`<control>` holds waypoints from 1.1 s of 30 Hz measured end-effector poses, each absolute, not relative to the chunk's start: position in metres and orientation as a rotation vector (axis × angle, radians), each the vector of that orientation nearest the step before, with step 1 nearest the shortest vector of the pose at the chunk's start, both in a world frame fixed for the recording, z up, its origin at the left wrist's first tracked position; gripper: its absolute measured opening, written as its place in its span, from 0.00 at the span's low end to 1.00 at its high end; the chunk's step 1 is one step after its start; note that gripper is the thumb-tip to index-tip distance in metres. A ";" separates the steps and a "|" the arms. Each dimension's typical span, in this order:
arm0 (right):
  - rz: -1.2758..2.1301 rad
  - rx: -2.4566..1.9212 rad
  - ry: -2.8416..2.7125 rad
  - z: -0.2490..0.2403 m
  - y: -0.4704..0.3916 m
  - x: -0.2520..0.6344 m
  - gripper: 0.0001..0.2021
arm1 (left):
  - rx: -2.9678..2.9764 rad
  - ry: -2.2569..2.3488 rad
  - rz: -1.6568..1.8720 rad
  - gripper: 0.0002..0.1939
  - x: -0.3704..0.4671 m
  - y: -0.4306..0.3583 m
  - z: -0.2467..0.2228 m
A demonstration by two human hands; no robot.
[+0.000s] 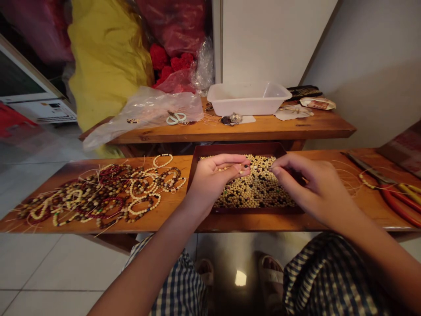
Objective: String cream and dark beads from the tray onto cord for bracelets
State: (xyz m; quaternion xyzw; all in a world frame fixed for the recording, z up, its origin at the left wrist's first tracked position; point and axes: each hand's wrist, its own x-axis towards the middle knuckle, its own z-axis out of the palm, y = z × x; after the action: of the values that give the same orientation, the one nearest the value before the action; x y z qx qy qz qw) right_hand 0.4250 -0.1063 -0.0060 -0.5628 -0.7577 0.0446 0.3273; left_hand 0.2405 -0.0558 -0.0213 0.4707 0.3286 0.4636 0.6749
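Pale tiled floor (36,259) beneath two wooden benches (322,127).

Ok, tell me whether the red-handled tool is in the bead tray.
No, the red-handled tool lies on the bench, right of the bead tray.

glossy varnished wood bench (177,224); shiny clear plastic bag (144,105); smooth translucent plastic tub (248,105).

1. The head view looks from above the person's lap, forward and steeply down.
2. Closest below are the knees (177,281); the tray (253,211) on the near bench (230,224) sits mid-view.
3. The far bench (148,135) lies beyond, farther off.
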 end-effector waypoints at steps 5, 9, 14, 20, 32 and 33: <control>0.105 -1.476 -1.995 -0.006 -0.105 0.423 0.07 | 1.092 0.795 1.040 0.08 0.243 -0.058 -0.020; 0.079 -1.448 -2.001 -0.007 -0.105 0.423 0.06 | 1.162 0.839 1.028 0.09 0.245 -0.060 -0.016; 0.045 -1.442 -1.987 -0.008 -0.105 0.423 0.06 | 1.171 0.841 1.001 0.10 0.246 -0.059 -0.018; 0.056 -1.441 -1.984 -0.006 -0.105 0.421 0.06 | 1.074 0.769 0.971 0.11 0.245 -0.057 -0.021; -0.001 -1.411 -1.957 -0.005 -0.109 0.420 0.05 | 0.721 0.624 0.909 0.15 0.243 -0.056 -0.020; -0.004 -1.409 -1.953 -0.005 -0.109 0.420 0.05 | 0.697 0.619 0.914 0.15 0.244 -0.056 -0.019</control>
State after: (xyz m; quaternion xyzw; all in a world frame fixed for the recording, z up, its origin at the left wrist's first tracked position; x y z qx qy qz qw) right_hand 0.4196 -0.1091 -0.0049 -0.5462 -0.7571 -0.0017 0.3584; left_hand 0.2437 -0.0562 -0.0193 0.3242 0.2881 0.4252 0.7945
